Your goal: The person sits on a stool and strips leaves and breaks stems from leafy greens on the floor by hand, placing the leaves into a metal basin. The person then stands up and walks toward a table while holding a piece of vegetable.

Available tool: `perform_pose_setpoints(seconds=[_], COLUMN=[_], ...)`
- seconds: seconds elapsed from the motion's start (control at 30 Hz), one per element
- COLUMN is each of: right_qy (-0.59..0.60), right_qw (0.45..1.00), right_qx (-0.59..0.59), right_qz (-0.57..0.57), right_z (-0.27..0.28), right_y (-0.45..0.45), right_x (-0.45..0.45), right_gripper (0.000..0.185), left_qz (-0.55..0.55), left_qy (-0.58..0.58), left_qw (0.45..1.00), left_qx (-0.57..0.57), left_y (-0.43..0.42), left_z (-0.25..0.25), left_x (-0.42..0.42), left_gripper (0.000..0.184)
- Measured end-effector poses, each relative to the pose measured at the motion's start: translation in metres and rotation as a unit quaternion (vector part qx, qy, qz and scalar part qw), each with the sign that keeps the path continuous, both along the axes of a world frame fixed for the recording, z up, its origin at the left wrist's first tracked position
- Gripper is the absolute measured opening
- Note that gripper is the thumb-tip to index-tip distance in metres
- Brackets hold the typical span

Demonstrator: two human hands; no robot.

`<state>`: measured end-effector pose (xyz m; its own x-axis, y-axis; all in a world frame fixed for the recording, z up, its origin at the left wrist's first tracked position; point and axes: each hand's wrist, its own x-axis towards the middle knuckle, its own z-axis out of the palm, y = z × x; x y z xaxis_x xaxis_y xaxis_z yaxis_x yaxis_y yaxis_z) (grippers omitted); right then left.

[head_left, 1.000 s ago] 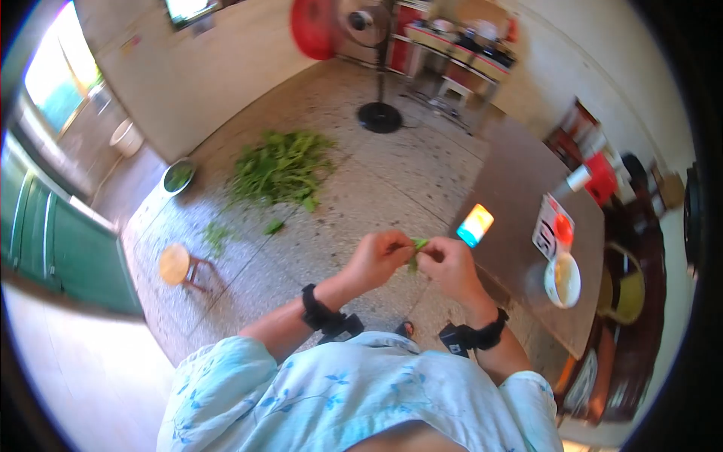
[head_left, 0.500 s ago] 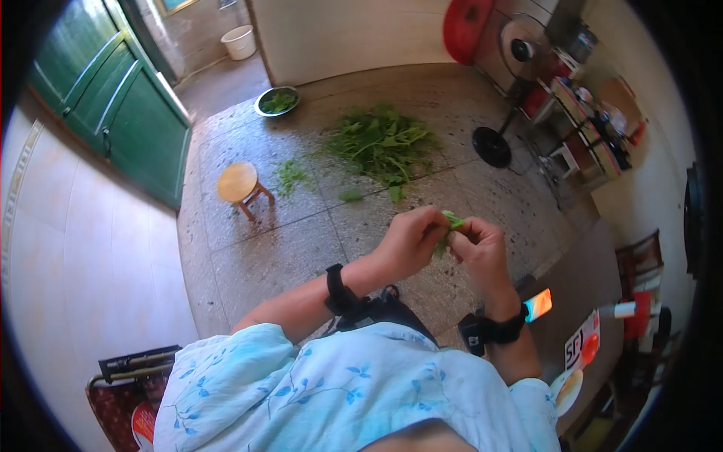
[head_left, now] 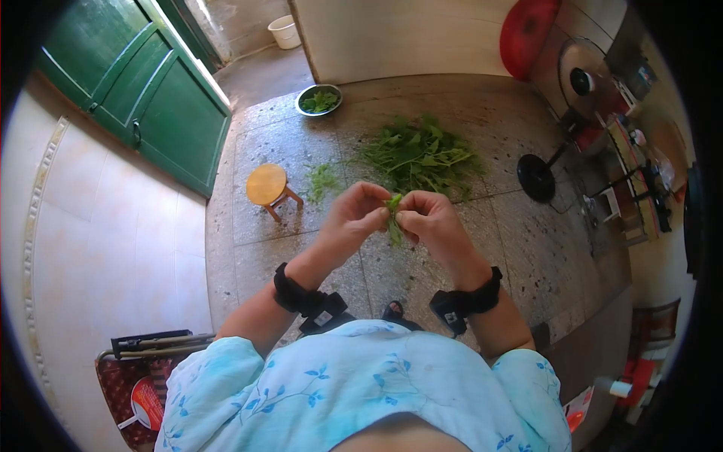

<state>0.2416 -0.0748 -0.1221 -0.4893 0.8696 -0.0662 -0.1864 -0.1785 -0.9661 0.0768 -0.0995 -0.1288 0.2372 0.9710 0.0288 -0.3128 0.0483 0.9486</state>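
Between my two hands is a small sprig of leafy greens, pinched from both sides in front of my chest. My left hand grips it with thumb and forefinger, and my right hand does likewise, fingertips almost touching. The part inside the fingers is hidden. Beyond them a large heap of leafy green stems lies on the floor. A smaller scatter of thin green bits lies to its left. Farther back, a metal basin holds picked green leaves.
A wooden stool stands left of the greens, near the green door. To the right are a standing fan and a cluttered shelf. A white bucket sits beyond the doorway. A folding chair is at lower left.
My view has turned, so the room appears shifted to the right. Both hands have moved left and closer to my middle, still pinching the greens.
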Motion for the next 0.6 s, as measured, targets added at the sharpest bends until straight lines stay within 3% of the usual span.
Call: perform_pose_setpoints(seconds=[0.17, 0.4, 0.47, 0.6], right_qy=[0.022, 0.089, 0.083, 0.006], right_qw=[0.997, 0.987, 0.994, 0.995], right_qx=[-0.043, -0.073, -0.043, 0.093], right_qz=[0.056, 0.116, 0.059, 0.021], right_z=[-0.002, 0.009, 0.018, 0.071], right_y=[0.038, 0.094, 0.103, 0.127], right_x=[-0.027, -0.075, -0.089, -0.093], right_gripper=[0.008, 0.006, 0.006, 0.009], left_qz=[0.032, 0.055, 0.03, 0.074], left_qy=[-0.054, -0.079, -0.159, -0.119], left_qw=[0.997, 0.993, 0.985, 0.99], left_qx=[-0.047, -0.071, -0.061, 0.02], left_y=[0.023, 0.074, 0.086, 0.104], left_z=[-0.008, -0.012, -0.001, 0.036], left_x=[-0.033, -0.107, -0.13, -0.194], left_gripper=[0.031, 0.031, 0.027, 0.027])
